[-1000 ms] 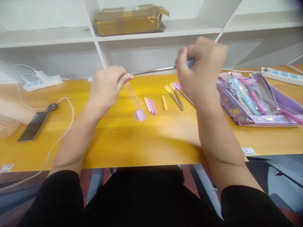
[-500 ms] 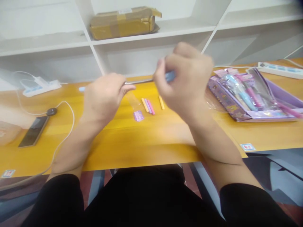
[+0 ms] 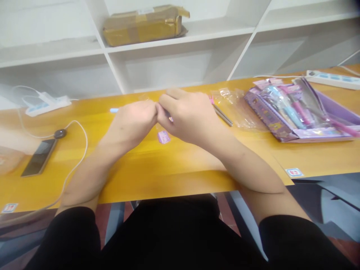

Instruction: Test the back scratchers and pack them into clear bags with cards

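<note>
My left hand point(image 3: 132, 120) and my right hand point(image 3: 191, 116) meet fingertip to fingertip just above the yellow tabletop point(image 3: 174, 168). Both are closed in a pinch, and whatever they pinch is hidden between the fingers. A small light-blue tip point(image 3: 114, 110) shows just left of my left hand; I cannot tell whether it is held. A small purple tag point(image 3: 163, 137) lies under the hands. To the right of my right hand lies a metal fork with a pink head point(image 3: 221, 112), next to a crumpled clear plastic bag point(image 3: 239, 105).
An open purple box of packed pens point(image 3: 303, 112) sits at the right. A white power strip point(image 3: 334, 79) lies behind it, another point(image 3: 46, 103) at far left. A phone point(image 3: 39, 157) with a white cable lies at left. A taped cardboard parcel point(image 3: 143, 24) rests on the white shelf.
My right hand came down and leftwards from a raised position with a thin metal stick with a blue handle, until it met my left hand. The coloured sticks on the table are now covered.
</note>
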Available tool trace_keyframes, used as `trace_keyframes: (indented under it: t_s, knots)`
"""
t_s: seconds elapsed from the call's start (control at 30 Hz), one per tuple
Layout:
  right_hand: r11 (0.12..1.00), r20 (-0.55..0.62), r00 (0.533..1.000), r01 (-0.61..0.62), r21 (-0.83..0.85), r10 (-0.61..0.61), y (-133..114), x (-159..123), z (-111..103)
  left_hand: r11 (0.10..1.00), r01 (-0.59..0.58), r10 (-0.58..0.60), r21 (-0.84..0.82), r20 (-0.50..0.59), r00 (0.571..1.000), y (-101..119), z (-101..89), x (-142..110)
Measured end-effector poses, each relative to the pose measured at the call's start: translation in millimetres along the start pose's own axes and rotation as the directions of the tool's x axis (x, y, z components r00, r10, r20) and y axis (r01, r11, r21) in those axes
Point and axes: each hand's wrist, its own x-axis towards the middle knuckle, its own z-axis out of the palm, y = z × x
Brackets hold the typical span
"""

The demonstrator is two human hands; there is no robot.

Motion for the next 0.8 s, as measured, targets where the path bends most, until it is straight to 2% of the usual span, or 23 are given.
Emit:
trace_keyframes:
  t_s: [0.13, 0.23, 0.33, 0.4, 0.47, 0.5, 0.57, 0.63, 0.67, 0.7, 0.73, 0.8]
  knots:
    - [0.999, 0.031, 0.998, 0.046, 0.018, -0.047, 5, 0, -4, 0.999, -0.007, 0.01, -0.032, 0.071, 0.997, 1, -5.8, 2]
    - [0.996, 0.058, 0.997, 0.043, 0.08, -0.048, 23, 3, -8, 1.0, 0.014, -0.014, 0.0, 0.102, 0.995, 1, -7.1, 2]
    - [0.991, 0.06, 0.998, -0.016, 0.133, 0.008, 64, 10, -5, 0.998, 0.018, -0.024, 0.061, 0.104, 0.994, -4, -6.1, 0]
    - [0.989, 0.047, 0.993, -0.111, 0.097, 0.106, 102, 18, 5, 0.997, 0.018, -0.026, 0.077, 0.096, 0.995, -7, -5.5, 0]
    - [0.97, 0.084, 0.966, -0.243, -0.007, 0.243, 147, 23, 19, 0.998, 0.028, -0.034, 0.061, 0.097, 0.995, -9, -6.0, -1]
    - [0.945, 0.112, 0.939, -0.319, -0.067, 0.325, 170, 24, 27, 0.998, 0.041, -0.046, 0.047, 0.103, 0.994, -9, -6.7, -1]
    - [0.86, 0.145, 0.852, -0.477, -0.183, 0.503, 215, 22, 45, 0.996, 0.087, -0.088, 0.012, 0.13, 0.988, -9, -9.2, 0]
    - [0.769, 0.286, 0.716, -0.568, -0.293, 0.637, 255, 14, 63, 0.99, 0.14, -0.135, -0.018, 0.171, 0.976, -7, -12.2, 0]
    - [0.71, 0.353, 0.617, -0.61, -0.351, 0.704, 272, 9, 73, 0.988, 0.154, -0.147, -0.026, 0.191, 0.971, -7, -13.6, 0]
    - [0.67, 0.397, 0.541, -0.626, -0.399, 0.741, 287, 3, 83, 0.987, 0.16, -0.151, -0.028, 0.206, 0.967, -7, -14.7, -1]
    - [0.668, 0.43, 0.513, -0.605, -0.433, 0.743, 299, -3, 93, 0.987, 0.157, -0.148, -0.026, 0.214, 0.965, -7, -15.5, -1]
    - [0.7, 0.475, 0.517, -0.565, -0.436, 0.713, 316, -14, 111, 0.988, 0.149, -0.139, -0.03, 0.213, 0.967, -8, -16.2, -1]
